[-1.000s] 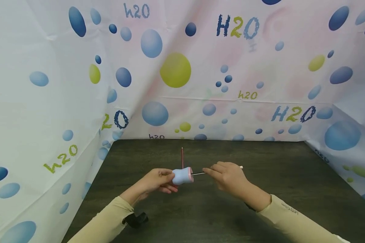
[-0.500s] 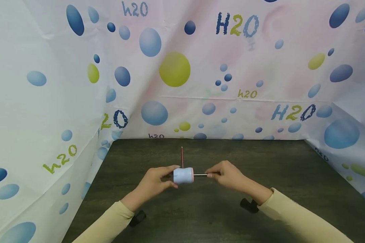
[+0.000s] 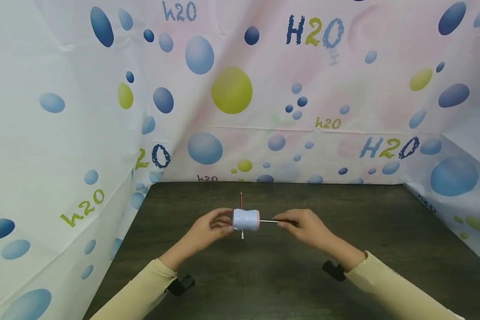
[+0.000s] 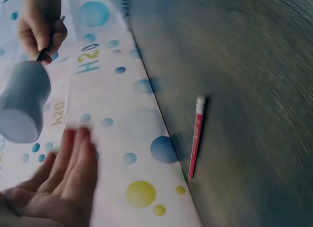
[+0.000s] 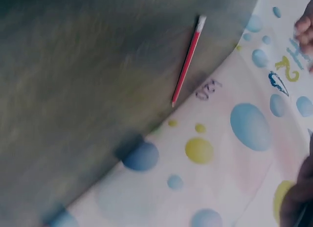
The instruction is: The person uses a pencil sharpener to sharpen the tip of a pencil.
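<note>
In the head view, a light blue, waisted pencil sharpener (image 3: 246, 220) with a pink rim is held up above the dark table, lying sideways. A thin dark pencil (image 3: 269, 221) enters its right end. My right hand (image 3: 306, 226) pinches that pencil between thumb and fingers. At the sharpener's left end is my left hand (image 3: 208, 231), with fingers spread. In the left wrist view, the left hand's fingers (image 4: 73, 163) look straight and stand apart from the sharpener (image 4: 27, 97). The right wrist view shows only parts of the hands at its right edge.
A red pencil (image 3: 242, 201) with a white end lies on the dark tabletop (image 3: 324, 284) behind the sharpener, partly covered by it. A white printed sheet (image 3: 264, 66) with bubbles and H2O lettering hangs behind and along the sides.
The sharpener has risen a little, uncovering the red pencil's near end. My left fingers have loosened from around it. The right hand's grip has turned on the dark pencil.
</note>
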Available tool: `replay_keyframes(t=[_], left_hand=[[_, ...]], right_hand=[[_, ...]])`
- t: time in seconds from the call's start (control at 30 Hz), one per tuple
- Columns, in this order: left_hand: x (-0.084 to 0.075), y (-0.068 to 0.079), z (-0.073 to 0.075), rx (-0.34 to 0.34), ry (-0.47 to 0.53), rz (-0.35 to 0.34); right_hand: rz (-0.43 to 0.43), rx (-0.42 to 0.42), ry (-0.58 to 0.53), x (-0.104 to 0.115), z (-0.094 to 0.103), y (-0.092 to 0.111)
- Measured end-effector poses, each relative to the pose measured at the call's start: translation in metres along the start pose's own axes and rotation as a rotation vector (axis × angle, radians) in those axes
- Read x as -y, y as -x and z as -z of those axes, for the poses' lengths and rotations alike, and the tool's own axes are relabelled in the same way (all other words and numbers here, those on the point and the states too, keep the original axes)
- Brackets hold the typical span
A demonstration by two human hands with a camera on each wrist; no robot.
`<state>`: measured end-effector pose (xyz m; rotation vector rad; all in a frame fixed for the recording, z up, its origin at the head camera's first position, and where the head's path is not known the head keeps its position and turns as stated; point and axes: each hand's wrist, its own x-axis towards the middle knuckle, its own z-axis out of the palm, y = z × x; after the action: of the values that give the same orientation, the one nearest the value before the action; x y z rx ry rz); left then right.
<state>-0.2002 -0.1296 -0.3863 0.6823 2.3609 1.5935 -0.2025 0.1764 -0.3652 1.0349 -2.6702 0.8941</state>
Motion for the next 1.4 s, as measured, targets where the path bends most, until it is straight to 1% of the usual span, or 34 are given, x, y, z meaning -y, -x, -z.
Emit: replay_keyframes(t=[0.03, 0.1, 0.17, 0.2, 0.23, 0.27, 0.3, 0.33, 0.37, 0.4, 0.43, 0.47, 0.5, 0.57, 0.6, 0.63, 0.67, 0.7, 0.73, 0.77, 0.83, 0.9, 0.93, 1.0, 1.07, 1.1, 1.13, 1.2, 1.23, 1.27, 1.3, 1.33, 1.4], left_hand=[[0.001, -0.001, 0.001, 0.01, 0.055, 0.058], [0.002, -0.003, 0.001, 0.05, 0.123, 0.143], [0.002, -0.004, -0.001, 0.091, 0.177, 0.194], [0.001, -0.003, -0.001, 0.104, 0.184, 0.204], [0.0, -0.003, -0.002, 0.104, 0.181, 0.201], [-0.001, -0.002, -0.003, 0.094, 0.173, 0.192], [-0.003, -0.002, -0.003, 0.072, 0.164, 0.181], [-0.004, -0.001, -0.004, 0.046, 0.145, 0.162], [-0.006, -0.001, -0.005, 0.014, 0.117, 0.142], [-0.008, 0.0, -0.006, -0.016, 0.087, 0.117], [-0.01, 0.001, -0.007, -0.048, 0.039, 0.078], [-0.011, 0.001, -0.008, -0.075, -0.025, 0.028], [-0.012, 0.002, -0.01, -0.097, -0.092, -0.031], [-0.012, 0.004, -0.014, -0.131, -0.257, -0.158], [-0.012, 0.005, -0.015, -0.144, -0.33, -0.213], [-0.011, 0.006, -0.017, -0.16, -0.402, -0.262], [-0.01, 0.007, -0.018, -0.168, -0.449, -0.292], [-0.008, 0.008, -0.019, -0.166, -0.473, -0.305], [-0.007, 0.008, -0.02, -0.161, -0.491, -0.306], [-0.007, 0.008, -0.02, -0.151, -0.481, -0.293], [-0.005, 0.007, -0.019, -0.116, -0.405, -0.254], [-0.005, 0.005, -0.016, -0.074, -0.282, -0.192], [-0.004, 0.004, -0.015, -0.054, -0.21, -0.151], [-0.001, 0.002, -0.012, -0.017, -0.067, -0.056], [0.002, 0.0, -0.01, 0.024, 0.061, 0.055], [0.003, -0.001, -0.009, 0.052, 0.123, 0.113], [0.004, -0.001, -0.008, 0.079, 0.169, 0.16], [0.005, 0.0, -0.008, 0.132, 0.25, 0.227], [0.005, 0.0, -0.007, 0.151, 0.288, 0.252], [0.004, 0.001, -0.007, 0.164, 0.312, 0.26], [0.004, 0.001, -0.007, 0.166, 0.32, 0.253], [0.002, 0.002, -0.007, 0.16, 0.319, 0.234], [0.0, 0.002, -0.006, 0.129, 0.282, 0.184]], right_hand=[[0.079, -0.07, 0.084, 0.0, -0.001, 0.001], [0.257, -0.21, 0.251, -0.001, -0.004, 0.002], [0.419, -0.335, 0.376, -0.002, -0.008, 0.001], [0.484, -0.383, 0.413, -0.002, -0.01, 0.001], [0.526, -0.416, 0.438, -0.002, -0.011, 0.001], [0.548, -0.435, 0.445, -0.001, -0.013, 0.0], [0.552, -0.445, 0.445, 0.0, -0.014, 0.0], [0.54, -0.445, 0.437, 0.001, -0.014, 0.0], [0.507, -0.428, 0.428, 0.002, -0.014, 0.0], [0.461, -0.392, 0.402, 0.003, -0.013, 0.001], [0.4, -0.33, 0.356, 0.005, -0.011, 0.001], [0.326, -0.248, 0.289, 0.006, -0.008, 0.001], [0.241, -0.148, 0.195, 0.006, -0.005, 0.001], [0.064, 0.057, -0.02, 0.006, 0.002, -0.001], [-0.025, 0.146, -0.13, 0.005, 0.005, -0.003], [-0.104, 0.222, -0.221, 0.003, 0.007, -0.004], [-0.163, 0.281, -0.291, 0.001, 0.009, -0.007], [-0.195, 0.326, -0.344, -0.001, 0.01, -0.008], [-0.208, 0.355, -0.364, -0.003, 0.01, -0.009], [-0.214, 0.369, -0.368, -0.005, 0.01, -0.01], [-0.198, 0.365, -0.329, -0.006, 0.009, -0.009], [-0.169, 0.319, -0.263, -0.005, 0.008, -0.007], [-0.149, 0.283, -0.21, -0.004, 0.008, -0.005], [-0.073, 0.186, -0.086, -0.002, 0.006, -0.002], [0.042, 0.052, 0.049, 0.0, 0.003, 0.001], [0.117, -0.023, 0.124, 0.001, 0.001, 0.002], [0.191, -0.096, 0.194, 0.001, -0.001, 0.002], [0.333, -0.231, 0.3, 0.001, -0.005, 0.002], [0.396, -0.288, 0.336, 0.001, -0.007, 0.002], [0.448, -0.332, 0.362, 0.001, -0.009, 0.002], [0.484, -0.361, 0.382, 0.001, -0.011, 0.001], [0.505, -0.38, 0.393, 0.002, -0.012, 0.001], [0.492, -0.377, 0.392, 0.003, -0.013, 0.001]])
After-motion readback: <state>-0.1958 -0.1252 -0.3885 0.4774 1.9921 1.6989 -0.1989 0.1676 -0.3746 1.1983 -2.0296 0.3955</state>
